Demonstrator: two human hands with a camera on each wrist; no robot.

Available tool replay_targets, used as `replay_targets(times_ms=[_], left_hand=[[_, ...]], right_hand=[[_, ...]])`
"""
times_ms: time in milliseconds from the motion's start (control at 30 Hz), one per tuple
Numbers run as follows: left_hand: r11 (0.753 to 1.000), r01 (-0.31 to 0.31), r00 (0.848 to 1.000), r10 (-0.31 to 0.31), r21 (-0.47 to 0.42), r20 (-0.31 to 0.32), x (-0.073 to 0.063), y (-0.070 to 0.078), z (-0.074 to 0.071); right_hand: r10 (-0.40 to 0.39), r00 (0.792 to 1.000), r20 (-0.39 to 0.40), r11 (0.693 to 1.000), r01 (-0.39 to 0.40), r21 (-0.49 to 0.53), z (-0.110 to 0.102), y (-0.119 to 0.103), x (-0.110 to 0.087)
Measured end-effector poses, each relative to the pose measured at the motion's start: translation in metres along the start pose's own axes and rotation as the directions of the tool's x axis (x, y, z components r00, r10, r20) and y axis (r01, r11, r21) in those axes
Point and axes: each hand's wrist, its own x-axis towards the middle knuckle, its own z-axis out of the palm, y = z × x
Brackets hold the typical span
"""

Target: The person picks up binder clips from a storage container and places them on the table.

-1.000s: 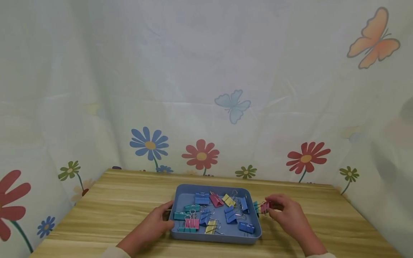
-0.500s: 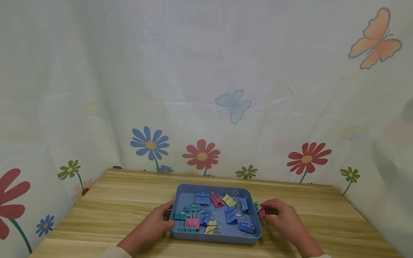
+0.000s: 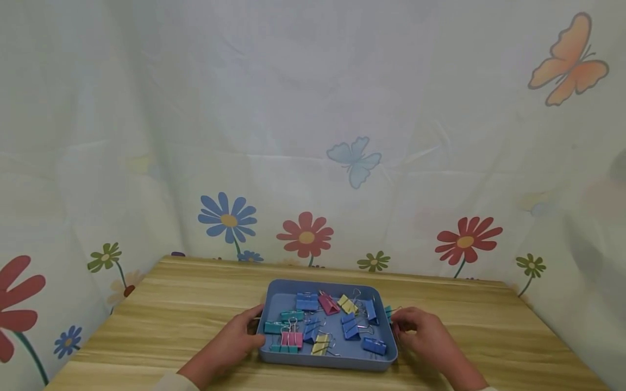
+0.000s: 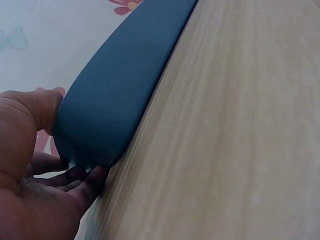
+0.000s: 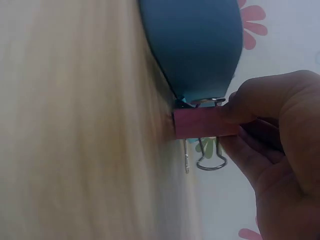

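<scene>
A blue tray holding several binder clips in blue, teal, pink and yellow lies flat on the wooden table. At its left end my left hand grips the wall, the thumb on one side and the fingers curled at the lower edge. Beside the right wall, my right hand pinches a pink binder clip between thumb and fingers. That clip has wire handles and is close against the tray's outer side. Just past it sits a teal binder clip, partly hidden by the tray and hand.
The wooden table extends around the tray on all sides. Behind it hangs a pale curtain printed with flowers and butterflies.
My right hand has moved left with the pink binder clip, bringing it closer to the tray's right wall and the teal clip. The left hand and tray have stayed put.
</scene>
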Motion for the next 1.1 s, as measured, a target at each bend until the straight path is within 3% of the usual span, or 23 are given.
replay_targets(times_ms=[567,1100], left_hand=[[1.0,0.011,1.0,-0.01,0.02,-0.023,-0.003,0.004,0.001],[0.999,0.029,0.999,-0.028,0.035,-0.014,-0.006,0.011,0.001]], right_hand=[[-0.079,0.997,0.019,0.996,0.08,-0.047,-0.001,0.001,-0.004],[-0.041,0.999,0.016,0.997,0.042,-0.063,-0.002,-0.003,-0.004]])
